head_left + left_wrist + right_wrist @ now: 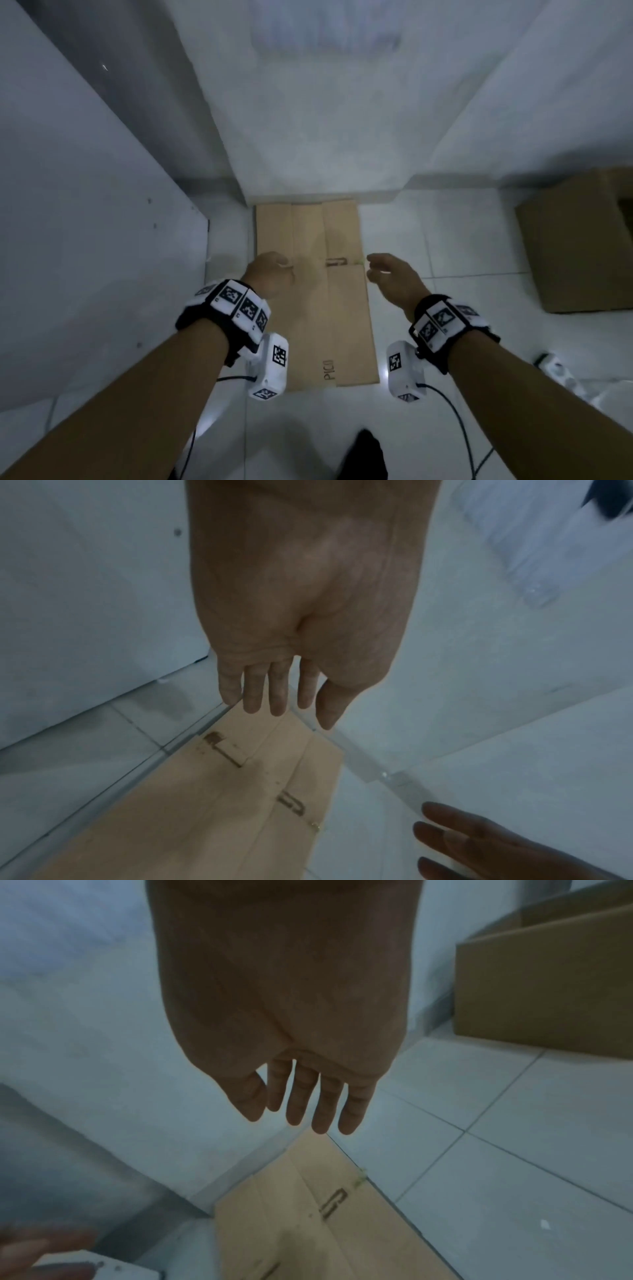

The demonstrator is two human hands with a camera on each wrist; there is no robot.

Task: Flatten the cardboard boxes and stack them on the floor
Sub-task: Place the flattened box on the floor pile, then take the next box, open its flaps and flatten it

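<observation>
Two cardboard pieces: a flattened box lies on the floor below and between both hands, an unflattened box stands well beyond the right hand. Left hand and right hover, fingers relaxed, holding nothing

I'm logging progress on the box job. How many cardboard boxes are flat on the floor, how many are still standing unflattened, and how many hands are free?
Flattened cardboard box lying on the floor: 1
Unflattened cardboard box at the right: 1
Empty hands, left hand and right hand: 2
Total: 4
</observation>
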